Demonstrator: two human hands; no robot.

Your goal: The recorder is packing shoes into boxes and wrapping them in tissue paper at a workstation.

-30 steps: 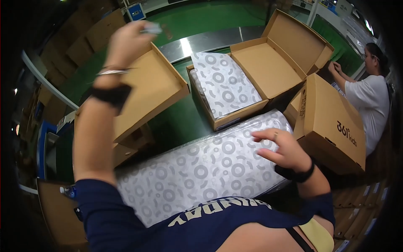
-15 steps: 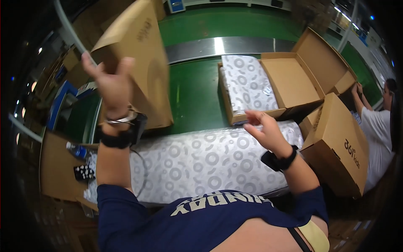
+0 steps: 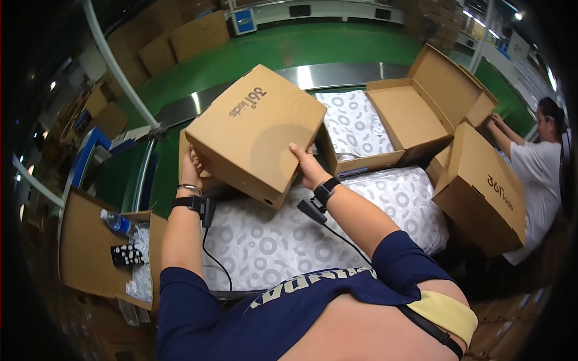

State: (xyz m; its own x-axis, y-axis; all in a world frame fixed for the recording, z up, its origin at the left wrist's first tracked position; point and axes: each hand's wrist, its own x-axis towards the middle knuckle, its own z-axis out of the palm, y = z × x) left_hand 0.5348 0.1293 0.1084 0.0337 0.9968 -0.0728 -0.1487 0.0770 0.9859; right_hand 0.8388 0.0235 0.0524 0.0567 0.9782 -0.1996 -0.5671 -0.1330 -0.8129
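Between my two hands is a brown cardboard box (image 3: pixel 259 129), tilted, its printed side facing up. My left hand (image 3: pixel 191 165) grips the box's left edge, with the fingers partly hidden behind the cardboard. On the near right edge, my right hand (image 3: pixel 306 163) has its thumb on the upper face and its other fingers curled below. Under the box lies a wide stack of white wrapping paper (image 3: pixel 265 246) patterned with grey rings. Just to the right of the held box, an open box (image 3: pixel 415 114) contains more of this patterned paper (image 3: pixel 355 123).
At the right stands another brown box (image 3: pixel 484 186), leaning, with a person (image 3: pixel 536 168) in white beyond it. An open carton (image 3: pixel 90 246) at left contains a water bottle (image 3: pixel 117 222) and a black dotted item (image 3: pixel 127 255). A metal rail (image 3: pixel 343 73) runs behind the green surface.
The box has come from the far left to the middle, turned and lowered over the paper. My right hand, empty before, now grips it too.
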